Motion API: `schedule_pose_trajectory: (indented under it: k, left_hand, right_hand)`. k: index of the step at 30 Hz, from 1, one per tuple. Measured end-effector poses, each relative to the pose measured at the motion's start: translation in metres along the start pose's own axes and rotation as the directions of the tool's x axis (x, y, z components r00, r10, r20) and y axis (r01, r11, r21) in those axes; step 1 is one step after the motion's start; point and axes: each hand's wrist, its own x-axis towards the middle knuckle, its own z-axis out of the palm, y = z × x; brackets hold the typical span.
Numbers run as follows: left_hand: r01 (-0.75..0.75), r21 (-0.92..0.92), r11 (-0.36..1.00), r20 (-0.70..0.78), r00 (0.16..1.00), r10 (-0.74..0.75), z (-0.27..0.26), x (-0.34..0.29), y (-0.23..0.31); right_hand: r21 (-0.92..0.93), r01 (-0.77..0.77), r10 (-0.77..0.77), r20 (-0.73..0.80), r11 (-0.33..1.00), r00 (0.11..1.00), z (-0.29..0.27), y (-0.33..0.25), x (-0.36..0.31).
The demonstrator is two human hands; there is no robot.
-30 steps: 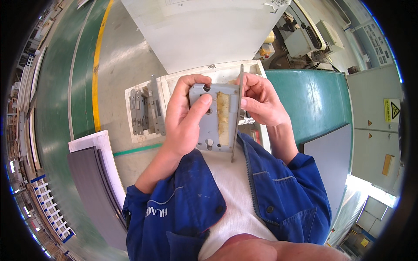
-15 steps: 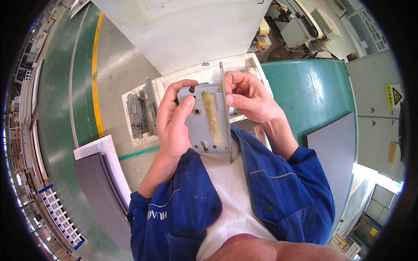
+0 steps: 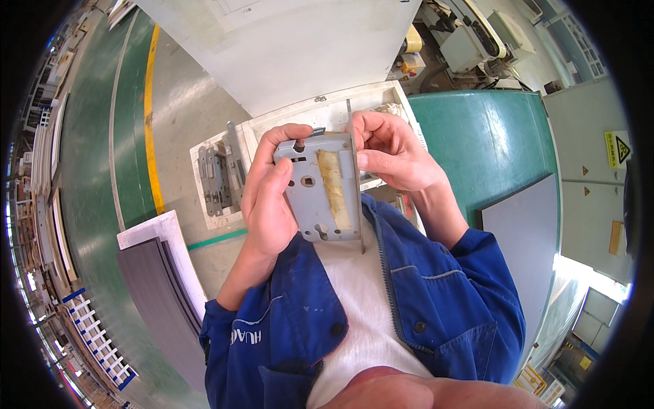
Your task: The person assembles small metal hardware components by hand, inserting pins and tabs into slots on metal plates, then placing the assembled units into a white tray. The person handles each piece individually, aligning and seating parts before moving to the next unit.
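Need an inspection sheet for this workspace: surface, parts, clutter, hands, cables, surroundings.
Surface: white frame, partly hidden from view.
Parts: grey metal case with yellowish strip and narrow edge plate.
Clutter: grey metal parts in the white compartment at left.
Hands: left hand grips the case's upper left; right hand is at the edge plate, grip unclear.
Cables: cannot tell; background machinery too small.
Surroundings: large white panel ahead, green table with grey panel at right, dark panels at left, yellow floor line.

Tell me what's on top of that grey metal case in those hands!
A yellowish strip runs along the grey metal case, beside several holes. The left hand covers part of the case's left edge. What's under the strip or hand is hidden.
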Motion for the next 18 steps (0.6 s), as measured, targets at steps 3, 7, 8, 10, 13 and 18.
schedule_pose_trajectory:
  k: [3, 7, 8, 10, 13, 18]
  left_hand:
    - [-0.004, 0.010, 1.000, 0.011, 1.000, 0.004, 0.000, 0.000, 0.001]
    - [-0.003, 0.008, 1.000, 0.043, 0.999, 0.002, 0.002, 0.000, 0.003]
    - [-0.003, -0.006, 1.000, 0.054, 0.999, 0.004, 0.003, -0.001, 0.004]
    - [-0.016, 0.024, 1.000, 0.055, 0.998, 0.015, 0.005, -0.001, 0.006]
    - [-0.044, 0.056, 0.997, 0.064, 0.997, 0.040, 0.009, -0.002, 0.008]
    - [-0.068, 0.133, 0.989, 0.068, 0.996, 0.060, 0.009, -0.003, 0.010]
  right_hand:
    - [-0.012, 0.020, -0.020, 0.014, 1.000, 1.000, 0.000, 0.001, 0.001]
    - [-0.021, 0.044, -0.044, 0.012, 0.999, 0.999, 0.001, -0.001, -0.001]
    - [-0.033, 0.045, -0.045, 0.009, 0.998, 0.999, 0.001, -0.002, -0.002]
    - [-0.057, 0.048, -0.048, -0.002, 0.997, 0.999, 0.002, -0.004, -0.004]
    - [-0.081, 0.050, -0.051, -0.014, 0.995, 0.999, 0.004, -0.005, -0.005]
    - [-0.056, 0.068, -0.068, 0.015, 0.996, 0.998, 0.008, -0.010, -0.008]
